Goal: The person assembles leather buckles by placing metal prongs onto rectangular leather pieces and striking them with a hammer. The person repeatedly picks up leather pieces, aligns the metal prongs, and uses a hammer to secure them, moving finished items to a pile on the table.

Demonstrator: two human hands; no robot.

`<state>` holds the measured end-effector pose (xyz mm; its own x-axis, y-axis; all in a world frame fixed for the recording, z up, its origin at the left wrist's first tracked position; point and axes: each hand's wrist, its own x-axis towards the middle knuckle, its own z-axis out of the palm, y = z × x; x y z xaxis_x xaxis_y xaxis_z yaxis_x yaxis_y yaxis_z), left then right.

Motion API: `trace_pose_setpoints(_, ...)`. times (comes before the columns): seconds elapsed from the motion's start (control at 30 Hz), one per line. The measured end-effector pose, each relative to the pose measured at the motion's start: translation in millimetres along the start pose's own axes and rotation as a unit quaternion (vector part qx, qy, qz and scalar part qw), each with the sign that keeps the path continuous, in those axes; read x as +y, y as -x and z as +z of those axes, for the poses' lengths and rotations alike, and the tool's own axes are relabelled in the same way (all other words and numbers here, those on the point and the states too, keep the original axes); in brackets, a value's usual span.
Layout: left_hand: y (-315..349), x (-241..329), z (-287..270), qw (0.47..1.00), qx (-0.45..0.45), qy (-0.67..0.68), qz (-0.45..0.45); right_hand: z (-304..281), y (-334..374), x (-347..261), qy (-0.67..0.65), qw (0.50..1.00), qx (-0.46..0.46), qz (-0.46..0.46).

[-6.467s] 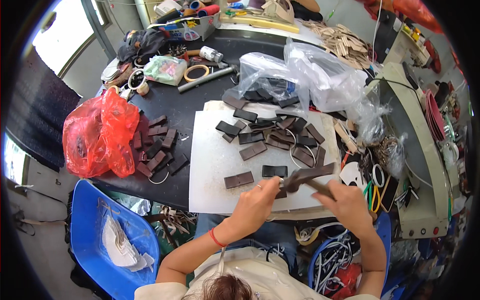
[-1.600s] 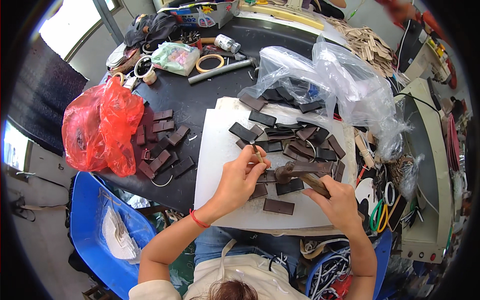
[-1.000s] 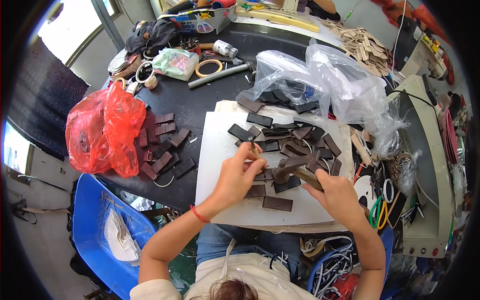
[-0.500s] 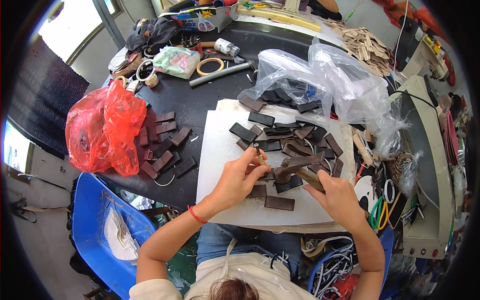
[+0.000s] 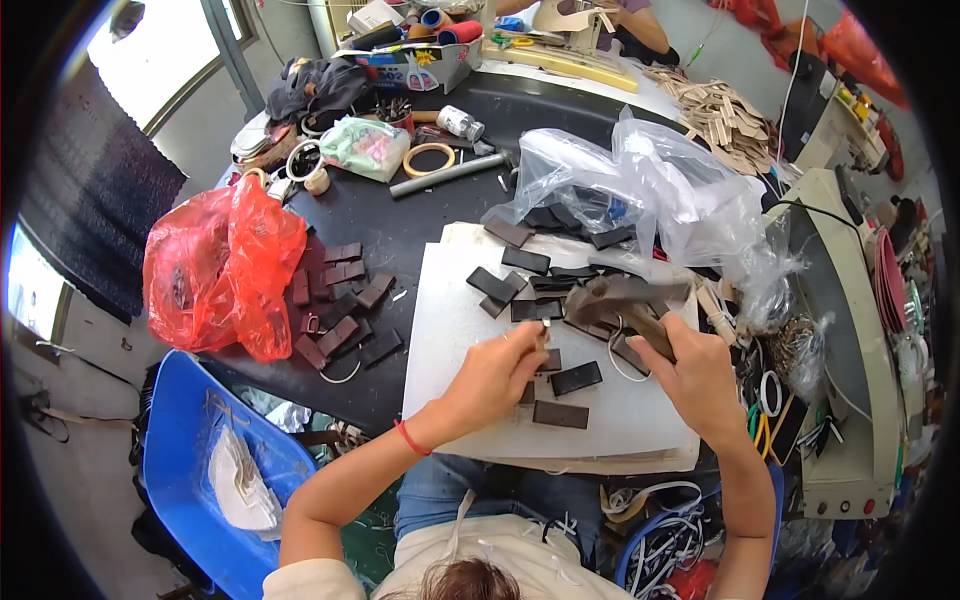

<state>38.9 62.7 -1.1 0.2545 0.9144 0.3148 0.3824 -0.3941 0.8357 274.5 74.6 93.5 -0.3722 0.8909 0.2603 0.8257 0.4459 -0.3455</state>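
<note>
On the white board [image 5: 450, 280], my left hand [image 5: 492, 378] is closed round a thin upright punch-like tool, whose small pale top shows above the fingers. My right hand [image 5: 692, 378] grips the handle of a hammer [image 5: 605, 297]. Its head is raised above and to the right of the tool. Under and beside my left hand lie small folded leather-like pieces, among them a black piece [image 5: 576, 378] and a dark brown piece [image 5: 560, 414]. The tool's lower tip is hidden by my fingers. More black and brown pieces [image 5: 492, 284] are heaped behind my hands.
Left of the board are more brown pieces [image 5: 340, 335] and a red plastic bag [image 5: 225, 270]. Clear plastic bags [image 5: 660, 190] sit at the back right. A blue tub [image 5: 180, 450] stands low left. A metal rod [image 5: 447, 175] and tape ring [image 5: 428, 158] lie behind. Another person's arm [image 5: 642, 28] shows beyond.
The hammer has risen away from the tool in my left hand, with my right hand slightly higher. The left hand still holds the tool. The whole view has shifted a little.
</note>
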Motion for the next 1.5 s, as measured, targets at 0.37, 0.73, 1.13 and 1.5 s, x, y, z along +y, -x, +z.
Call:
trace_pose_setpoints(0.37, -27.0, -11.7, -9.0, 0.991, 0.096, 0.085, -0.024, 43.2, 35.8, 10.9, 0.065, 0.997, -0.034, -0.003)
trace_pose_setpoints(0.73, -45.8, -64.0, -75.8, 0.989, 0.055, -0.132, 0.029, 45.7, 38.4, 8.0, 0.062, 0.998, -0.028, 0.0)
trace_pose_setpoints(1.13, 23.6, -17.1, -82.1, 0.985, 0.137, -0.101, -0.036, 46.9, 6.7, -6.6, 0.017, 0.998, 0.0, -0.066)
trace_pose_setpoints(1.5, 19.4, -29.7, -60.7, 0.931, 0.142, 0.287, -0.178, 72.4, -14.4, -23.4, -0.01, 0.991, -0.075, -0.109)
